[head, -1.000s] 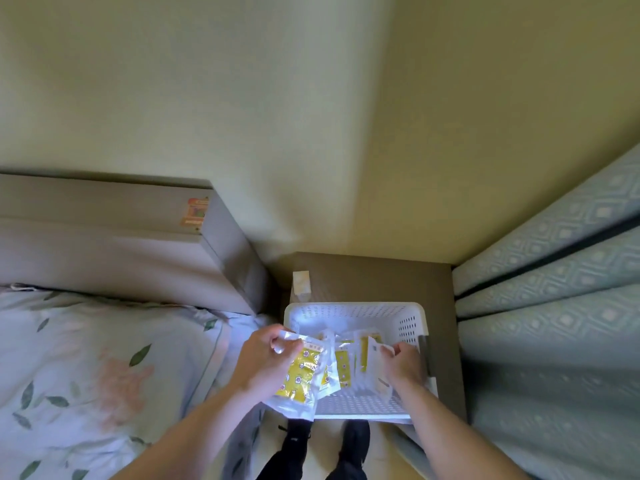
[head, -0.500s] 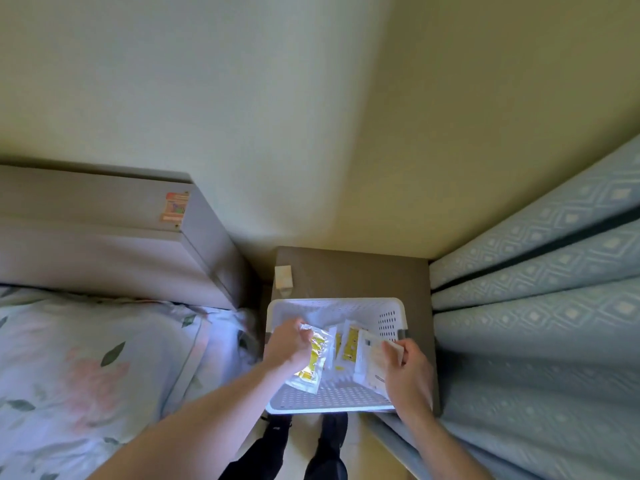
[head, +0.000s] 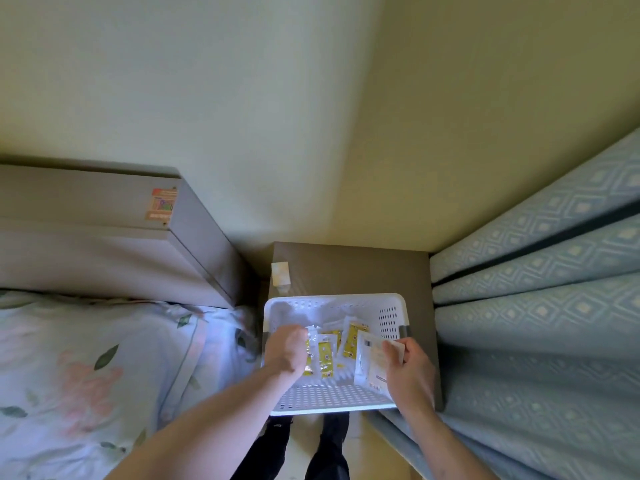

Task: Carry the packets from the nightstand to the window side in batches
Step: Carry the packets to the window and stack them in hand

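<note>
Left hand (head: 289, 348) grips yellow packets (head: 325, 355), right hand (head: 408, 368) pinches a white packet (head: 370, 362), inside the basket (head: 388, 317) at the nightstand's (head: 346, 268) front edge; curtain (head: 536, 323) crowds its right edge.

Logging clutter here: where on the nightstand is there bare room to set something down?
Bare nightstand top shows behind the basket, between the small white box and the curtain. The basket's near half is crowded with packets and both hands.

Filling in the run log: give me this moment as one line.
stage: gathering batch | left hand: grips yellow packets | right hand: holds white packet | place: white basket on nightstand
</note>
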Demonstrator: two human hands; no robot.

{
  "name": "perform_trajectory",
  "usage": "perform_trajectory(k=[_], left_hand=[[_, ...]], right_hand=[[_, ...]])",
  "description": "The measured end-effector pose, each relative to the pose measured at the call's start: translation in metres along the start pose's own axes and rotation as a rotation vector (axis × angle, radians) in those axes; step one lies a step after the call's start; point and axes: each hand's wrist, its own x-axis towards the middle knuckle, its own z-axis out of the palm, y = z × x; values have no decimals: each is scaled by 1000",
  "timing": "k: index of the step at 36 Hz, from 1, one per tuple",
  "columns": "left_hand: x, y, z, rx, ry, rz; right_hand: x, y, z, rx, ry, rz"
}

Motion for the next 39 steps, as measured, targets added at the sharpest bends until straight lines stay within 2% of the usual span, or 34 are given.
perform_trajectory(k=[4,8,15,20,25,32,39], left_hand=[[-6,-2,-19,82,4,107],[-13,-5,-41,-73,124,150],[-25,-20,-58,-280,196,122],[-25,-28,-54,-338,175,95],[-19,-23,-42,-253,113,111],[-7,1,-31,-25,-46,142],[15,5,-9,71,-118,80]], right_hand=[[6,-7,4,29,-31,4],[19,-17,13,51,-50,39],[53,-22,40,-115,-154,34],[70,-14,62,-228,-265,77],[65,-1,62,-342,-297,107],[29,-10,27,-238,-349,62],[16,-3,15,-258,-362,20]])
